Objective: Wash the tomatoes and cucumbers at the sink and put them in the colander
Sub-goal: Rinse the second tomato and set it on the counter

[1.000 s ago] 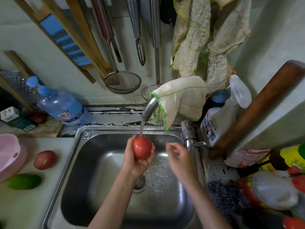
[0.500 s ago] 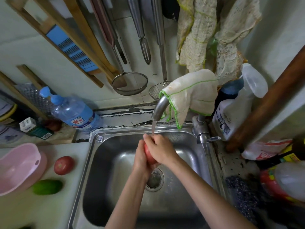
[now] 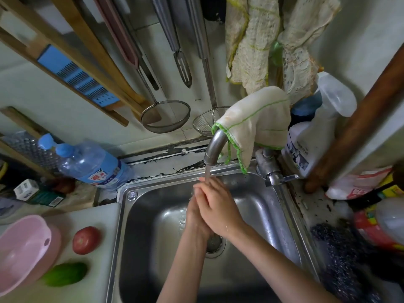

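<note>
The right hand (image 3: 218, 209) lies over the left hand (image 3: 195, 217) above the middle of the sink (image 3: 258, 217), and both are cupped closely together under the thin stream of water from the faucet (image 3: 215, 147). The fingers of the right hand wrap across those of the left, so the 2 palms close around something between them, but what they hold is hidden and I cannot tell it from this view. The water falls on the fingertips at the back side of the basin. The drain (image 3: 214, 243) shows just below the wrists.

A white cloth with green edging (image 3: 258, 123) hangs over the faucet neck. On the counter along the left edge of the sink, 1 red tomato (image 3: 86, 239) rests near the sink rim, and 1 green cucumber (image 3: 64, 274) lies in front of it, closer to the near edge of the counter. They are apart from each other. A pink colander (image 3: 24, 252) sits at the left edge of the counter, just beside the cucumber and near the tomato; the part of its inside that shows has nothing in it.

At the back left corner a blue water bottle (image 3: 91, 162) lies on its side against the wall. To the right of the faucet a white spray bottle (image 3: 314, 136) stands at the back right corner of the sink. A round mesh skimmer (image 3: 165, 116) hangs on the wall above.
</note>
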### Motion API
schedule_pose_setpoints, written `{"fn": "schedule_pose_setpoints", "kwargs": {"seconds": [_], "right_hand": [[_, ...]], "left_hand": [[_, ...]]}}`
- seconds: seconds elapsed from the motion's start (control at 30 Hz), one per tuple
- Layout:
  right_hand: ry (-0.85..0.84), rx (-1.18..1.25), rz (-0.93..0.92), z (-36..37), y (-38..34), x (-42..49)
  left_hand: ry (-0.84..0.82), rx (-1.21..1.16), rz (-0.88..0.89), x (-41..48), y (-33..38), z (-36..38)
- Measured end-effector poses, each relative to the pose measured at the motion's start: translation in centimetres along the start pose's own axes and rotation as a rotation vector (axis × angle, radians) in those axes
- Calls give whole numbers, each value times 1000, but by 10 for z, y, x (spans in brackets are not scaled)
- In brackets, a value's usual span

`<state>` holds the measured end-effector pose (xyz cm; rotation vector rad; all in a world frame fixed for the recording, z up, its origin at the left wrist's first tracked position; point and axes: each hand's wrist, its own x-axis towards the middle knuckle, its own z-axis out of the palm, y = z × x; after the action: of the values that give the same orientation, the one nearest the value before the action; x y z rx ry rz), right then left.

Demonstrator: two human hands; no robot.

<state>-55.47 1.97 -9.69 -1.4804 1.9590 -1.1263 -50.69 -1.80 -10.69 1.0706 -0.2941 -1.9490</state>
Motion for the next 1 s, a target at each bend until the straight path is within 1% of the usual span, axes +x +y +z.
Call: {"fn": "schedule_pose_setpoints", "kwargs": {"seconds": [0.03,0.07,0.1,0.13,0.2,0.23,0.27,0.33,0.4,0.47,0.53,0.6,0.7,0.8,0.9,1.0], "right_hand": [[-13,27,40,-3,0,3],[-38,41,80,-6,0,9],[-76,47,128,-10,0,15],[-132,74,191,-14,2,22],[-244,277,298,-18,4,32],[-256,383,332,-17,6,34],[-242,454,354,-16,7,35],[-168,494,365,-12,9,33],[-127,416,330,-9,7,22],[-140,297,220,-10,5,7],[-131,221,107,-12,7,-7],[-92,208,93,-17,15,-18],[-32,296,229,-29,29,-31],[50,268,354,-43,48,-40],[178,292,521,-55,67,-44],[278,357,626,-66,78,-41]], "left_hand": [[-40,29,-128,-6,-5,1],[-9,39,-197,-5,-1,-4],[-6,104,-231,-4,1,-6],[30,167,-257,-2,1,-6],[72,260,-252,-2,-1,-9],[84,287,-273,-3,-1,-12],[102,280,-286,-4,-1,-14],[87,219,-335,-4,2,-16],[35,104,-383,-4,2,-18],[-46,41,-396,-5,4,-17],[-126,59,-365,-6,5,-17],[-160,110,-349,-6,3,-17],[-107,135,-359,-8,1,-16],[-104,56,-387,-9,4,-10],[-98,20,-402,-10,7,-7],[-96,17,-396,-11,10,-6]]}}
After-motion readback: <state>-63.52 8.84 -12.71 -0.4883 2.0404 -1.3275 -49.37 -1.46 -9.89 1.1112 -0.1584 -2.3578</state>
